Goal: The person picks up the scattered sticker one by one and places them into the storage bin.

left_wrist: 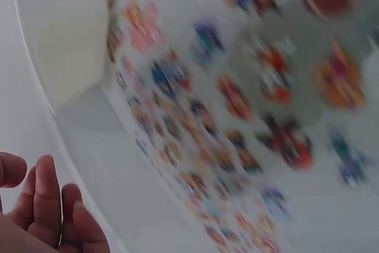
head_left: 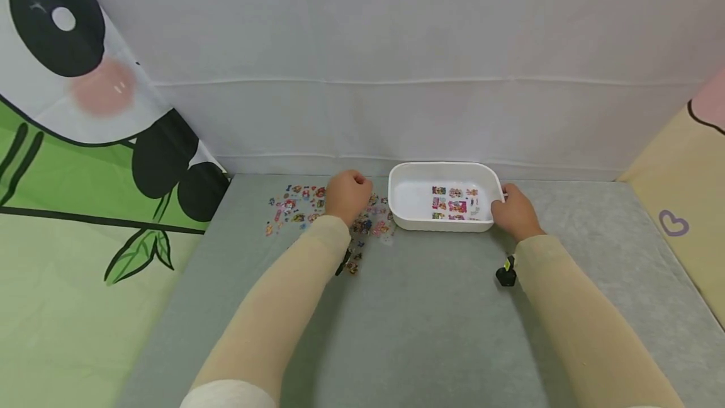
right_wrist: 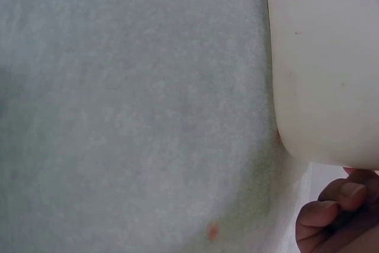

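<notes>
A white plastic tray (head_left: 410,197) with rounded corners stands near the back of the table, with small colourful sticker pieces (head_left: 457,206) inside. My right hand (head_left: 514,211) grips its right end; in the right wrist view, curled fingers (right_wrist: 334,205) show beside the tray's outer wall (right_wrist: 325,75). Left of the tray, my left hand (head_left: 348,197) is over spread-out clear sticker sheets (head_left: 289,206) printed with little figures. Close up in the left wrist view, a blurred clear sticker sheet (left_wrist: 228,128) fills the right side. The left fingers (left_wrist: 47,205) are loosely bent, with nothing visible between them.
A grey cloth covers the table (head_left: 425,320). Behind it hangs a white curtain (head_left: 396,36). Printed cartoon cloth (head_left: 68,269) borders the left side, and a cream cloth with a purple heart (head_left: 674,223) borders the right.
</notes>
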Demonstrator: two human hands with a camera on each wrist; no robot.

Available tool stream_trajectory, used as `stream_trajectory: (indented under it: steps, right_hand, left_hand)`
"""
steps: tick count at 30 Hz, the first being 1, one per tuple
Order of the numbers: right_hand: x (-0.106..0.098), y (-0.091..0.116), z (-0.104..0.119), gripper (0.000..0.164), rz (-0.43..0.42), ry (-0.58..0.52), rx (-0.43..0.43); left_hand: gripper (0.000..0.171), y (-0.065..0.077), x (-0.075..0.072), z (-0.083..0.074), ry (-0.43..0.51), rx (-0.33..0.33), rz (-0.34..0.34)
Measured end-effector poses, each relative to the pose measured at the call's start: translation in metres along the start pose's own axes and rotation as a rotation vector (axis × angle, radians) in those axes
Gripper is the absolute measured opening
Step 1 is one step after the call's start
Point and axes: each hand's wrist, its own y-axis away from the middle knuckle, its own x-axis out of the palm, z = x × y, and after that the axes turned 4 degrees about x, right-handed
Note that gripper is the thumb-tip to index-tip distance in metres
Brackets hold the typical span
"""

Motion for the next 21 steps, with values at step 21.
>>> stream_trajectory:
  steps: [21]
  right_hand:
    - [0.001,0.000,0.001,0.054,0.005,0.000,0.017]
  left_hand:
    - [0.022,-0.002,-0.052,0.074,-0.080,0.000,0.103]
